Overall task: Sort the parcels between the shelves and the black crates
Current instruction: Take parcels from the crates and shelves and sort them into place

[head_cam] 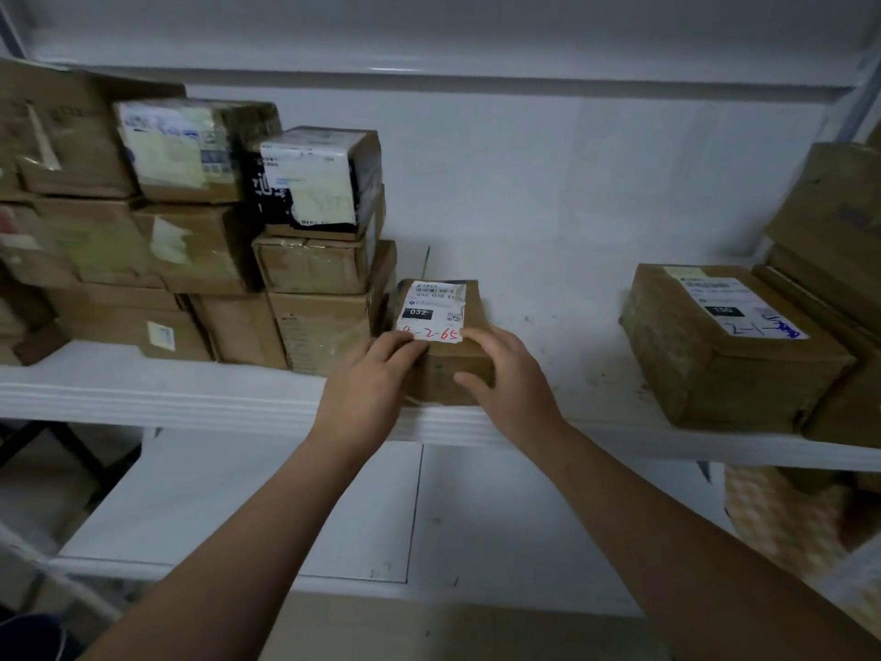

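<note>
Hands: two, both bare, forearms reaching in from the bottom edge.
Left hand [367, 379]: grasping the small parcel [445, 369] at its near left corner, fingers curled over the top edge onto the label; thumb hidden.
Right hand [507, 374]: grasping the same parcel at its near right corner, index finger laid on the top, thumb pressed against the front face.
Small parcel: one, brown cardboard, lying flat on the middle shelf [562, 326] at the front lip; just beside the left stack, well apart from the boxes on the right.
Shipping label [431, 310]: one, white, on the parcel's top; "032" printed on a black bar, "4-2-95" handwritten in red along the near edge.
Left stack [200, 245]: about ten brown boxes in three tiers, filling the left part of the middle shelf; exact count unclear at the left edge.
Top tier: three boxes, two of them showing large pale labels.
Low box [724, 364]: one, on the right of the middle shelf, white label on top marked "150" with blue handwriting.
Right-edge boxes [829, 240]: at least two, stacked, just behind the low box and partly cut off.
Shelf boards: three, all white: overhead shelf [476, 83], middle shelf, lower shelf [238, 498].
Pale patterned thing [782, 512]: one, at the right end beneath the middle shelf; too blurred to name.
</note>
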